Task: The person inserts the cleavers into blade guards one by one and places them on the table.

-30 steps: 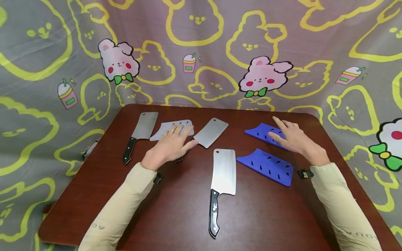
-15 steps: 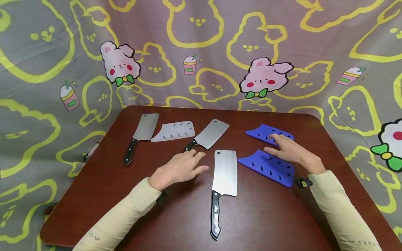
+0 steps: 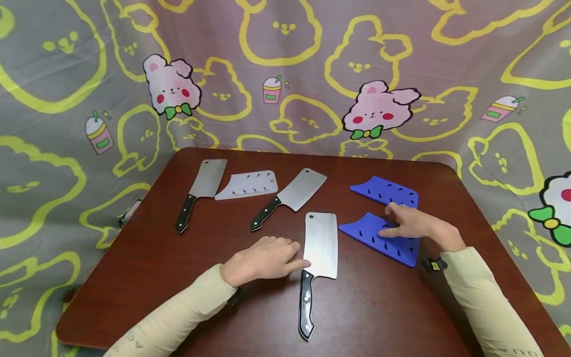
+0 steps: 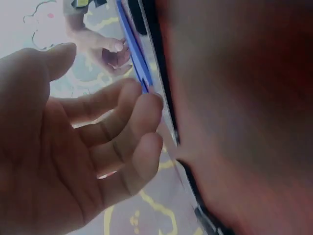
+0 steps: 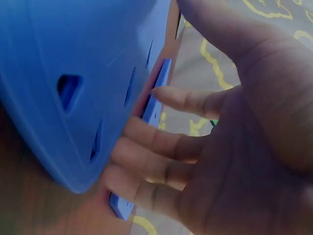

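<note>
Patterned curtain behind brown bench. Front cleaver mid-bench, handle toward person. Left-rear cleaver and mid-rear cleaver, white sheath between. Near blue sheath right of front cleaver, far blue sheath behind it. Left grip by front cleaver's blade, right grip over near blue sheath; both loosely bent, holding nothing, contact unclear.

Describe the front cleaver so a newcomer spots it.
Face the reddish-brown table from the person's side. Look between the left hand and the nearer blue sheath. That's the cleaver, black handle toward you: nearest and rightmost of three.
</note>
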